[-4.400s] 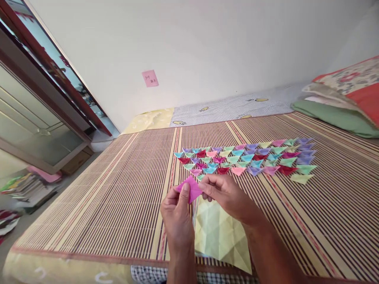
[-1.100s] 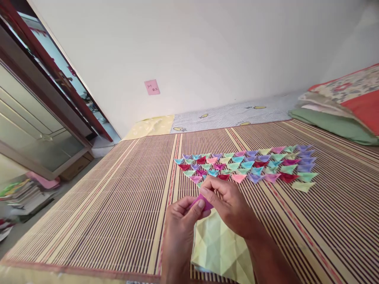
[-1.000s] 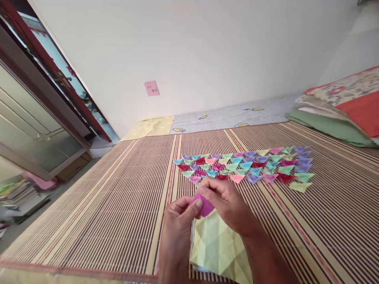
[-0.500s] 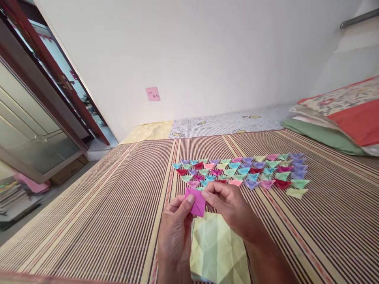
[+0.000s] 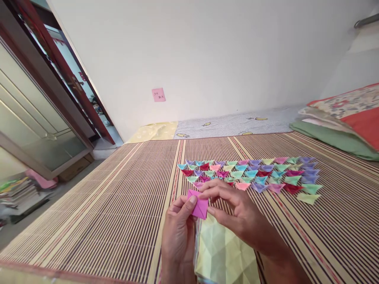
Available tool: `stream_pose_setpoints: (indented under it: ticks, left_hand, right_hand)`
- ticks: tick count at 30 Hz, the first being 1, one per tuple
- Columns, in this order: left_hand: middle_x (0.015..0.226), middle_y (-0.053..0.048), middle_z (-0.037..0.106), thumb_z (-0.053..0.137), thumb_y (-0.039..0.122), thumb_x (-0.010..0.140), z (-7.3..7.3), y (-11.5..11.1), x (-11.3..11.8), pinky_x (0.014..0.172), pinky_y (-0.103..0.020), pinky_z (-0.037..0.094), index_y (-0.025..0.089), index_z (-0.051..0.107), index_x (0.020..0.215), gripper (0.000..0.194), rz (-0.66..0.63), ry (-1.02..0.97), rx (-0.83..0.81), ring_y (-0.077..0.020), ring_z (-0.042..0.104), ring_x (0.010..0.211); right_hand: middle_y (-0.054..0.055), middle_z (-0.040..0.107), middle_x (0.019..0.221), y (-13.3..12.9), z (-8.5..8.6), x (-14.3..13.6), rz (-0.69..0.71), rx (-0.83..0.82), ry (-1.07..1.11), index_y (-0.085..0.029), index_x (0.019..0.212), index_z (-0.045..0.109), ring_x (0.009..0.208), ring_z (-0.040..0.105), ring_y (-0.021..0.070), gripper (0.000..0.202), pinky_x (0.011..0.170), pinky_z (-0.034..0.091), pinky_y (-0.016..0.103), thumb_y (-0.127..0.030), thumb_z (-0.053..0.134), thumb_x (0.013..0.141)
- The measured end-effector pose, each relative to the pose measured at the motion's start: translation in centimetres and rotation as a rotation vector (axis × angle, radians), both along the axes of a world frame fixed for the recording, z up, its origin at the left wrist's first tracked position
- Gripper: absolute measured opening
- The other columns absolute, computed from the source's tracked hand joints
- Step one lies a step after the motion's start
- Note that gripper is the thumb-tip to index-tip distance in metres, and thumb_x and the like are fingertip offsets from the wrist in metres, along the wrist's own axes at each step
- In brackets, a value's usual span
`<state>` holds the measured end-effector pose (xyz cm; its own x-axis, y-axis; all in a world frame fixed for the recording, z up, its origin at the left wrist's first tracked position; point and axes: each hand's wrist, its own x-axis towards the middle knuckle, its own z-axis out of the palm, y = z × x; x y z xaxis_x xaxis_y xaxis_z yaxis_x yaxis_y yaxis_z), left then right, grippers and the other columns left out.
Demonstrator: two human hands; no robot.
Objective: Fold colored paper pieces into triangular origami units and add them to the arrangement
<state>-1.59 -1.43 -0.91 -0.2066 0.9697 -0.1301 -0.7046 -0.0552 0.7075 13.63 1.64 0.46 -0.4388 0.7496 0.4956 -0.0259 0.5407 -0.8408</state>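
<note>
My left hand (image 5: 179,232) holds the small magenta paper square (image 5: 200,208), thumb flat on its face, fingers behind. The square is folded, with crease lines meeting on the side turned to me; it is up off the mat, tilted, in front of my body.

My right hand (image 5: 239,211) is loosely spread, thumb well parted from the fingers. Its fingertips lie at the square's upper right edge, the thumb tip near the right edge; whether that thumb touches, I cannot tell.

Below my hands, partly under the right wrist: a pale yellow creased sheet (image 5: 226,250), larger than the square, with a grid of fold marks. A bluish edge shows beneath it.

Just beyond: rows of folded paper pieces (image 5: 264,173), pointed at both ends, in red, pink, purple, blue, green and yellow. My right hand hides some of the nearest row.

All of this is on a striped mat (image 5: 103,205) with reddish bands. Past its far edge, a checked cloth (image 5: 225,125) and a yellow cloth (image 5: 156,132); far right, a green folded cloth (image 5: 328,138) beside a red floral cushion (image 5: 363,126).

On the white wall (image 5: 207,51), a pink note (image 5: 158,94), writing too small to read.
</note>
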Motion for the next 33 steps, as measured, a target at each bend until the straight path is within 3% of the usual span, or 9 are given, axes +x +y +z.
stream_pose_setpoints:
  ticks: [4,8,12,15,18,23,26,29,33]
  left_hand:
    - [0.061,-0.001,0.068,0.098,0.031,0.057,0.2,-0.3,-0.3,0.06,-0.017,0.047,0.014,0.075,0.061,0.029,-0.098,0.127,0.026,-0.0084,0.056,0.059]
    - [0.06,-0.002,0.067,0.093,0.032,0.067,-0.2,-0.5,-0.1,0.061,-0.02,0.046,0.014,0.076,0.065,0.025,-0.122,0.384,0.055,-0.0103,0.056,0.059]
    - [0.064,-0.002,0.068,0.087,0.034,0.077,-0.7,-0.6,0.5,0.06,-0.021,0.047,0.014,0.075,0.073,0.023,-0.039,0.53,0.103,-0.0117,0.059,0.061]
    - [0.07,0.0,0.071,0.086,0.031,0.079,-0.6,-0.9,0.6,0.059,-0.021,0.049,0.019,0.073,0.089,0.021,0.025,0.533,0.134,-0.0126,0.061,0.063]
    - [0.076,-0.001,0.072,0.08,0.03,0.085,-0.3,-1.3,0.0,0.063,-0.022,0.052,0.021,0.075,0.09,0.012,0.021,0.638,0.207,-0.0137,0.064,0.069]
    - [0.084,-0.006,0.075,0.077,0.024,0.087,0.0,-1.8,-1.4,0.071,-0.024,0.055,0.022,0.084,0.095,0.011,-0.095,0.728,0.266,-0.0167,0.067,0.075]
    - [0.086,-0.006,0.077,0.077,0.018,0.084,-0.1,-1.9,-2.0,0.073,-0.022,0.056,0.025,0.086,0.098,0.017,-0.084,0.684,0.278,-0.0164,0.069,0.078]
    - [0.098,-0.008,0.08,0.077,0.017,0.084,-0.2,-1.8,-2.4,0.083,-0.022,0.058,0.026,0.086,0.099,0.02,-0.041,0.602,0.306,-0.0188,0.073,0.092]
    - [0.109,-0.009,0.079,0.077,0.015,0.083,-0.2,-1.9,-3.0,0.091,-0.024,0.057,0.025,0.085,0.103,0.023,-0.016,0.572,0.339,-0.0207,0.073,0.103]
  right_hand:
    - [0.002,0.069,0.122,-0.1,0.3,0.2,0.007,0.017,-0.031,-0.031,0.112,0.076,0.117,0.063,0.0206,0.033,0.102,0.049,0.035,-0.012,0.059,0.091]
    - [0.001,0.07,0.093,-0.1,0.3,-0.1,-0.161,-0.067,-0.033,-0.024,0.097,0.074,0.085,0.065,0.0175,0.009,0.077,0.051,0.03,-0.026,0.065,0.094]
    - [-0.001,0.06,0.071,-0.3,0.2,-0.8,-0.214,-0.143,-0.02,-0.02,0.076,0.067,0.065,0.053,0.0142,0.02,0.062,0.043,0.028,-0.029,0.064,0.094]
    - [-0.002,0.055,0.068,-0.1,0.0,-1.0,-0.183,-0.274,0.059,-0.019,0.075,0.063,0.063,0.049,0.0134,0.023,0.059,0.04,0.027,-0.034,0.063,0.092]
    - [-0.004,0.052,0.066,0.2,-0.4,-1.1,-0.164,-0.375,0.134,-0.019,0.075,0.062,0.06,0.045,0.0121,0.023,0.057,0.038,0.026,-0.036,0.064,0.09]
    - [-0.003,0.055,0.069,0.3,-0.6,-1.5,-0.142,-0.402,0.2,-0.019,0.075,0.063,0.062,0.048,0.012,0.023,0.059,0.041,0.025,-0.036,0.067,0.089]
    - [-0.001,0.062,0.077,0.3,-0.6,-1.2,-0.136,-0.394,0.238,-0.02,0.087,0.069,0.07,0.057,0.0141,0.016,0.065,0.047,0.027,-0.035,0.066,0.092]
    - [0.004,0.071,0.096,0.1,-0.4,-0.1,-0.099,-0.297,0.221,-0.024,0.108,0.072,0.089,0.066,0.0178,0.018,0.079,0.053,0.03,-0.027,0.059,0.097]
    - [0.004,0.072,0.103,-0.4,0.3,1.2,0.027,-0.154,0.098,-0.025,0.105,0.075,0.098,0.068,0.0195,0.021,0.088,0.055,0.033,-0.016,0.061,0.092]
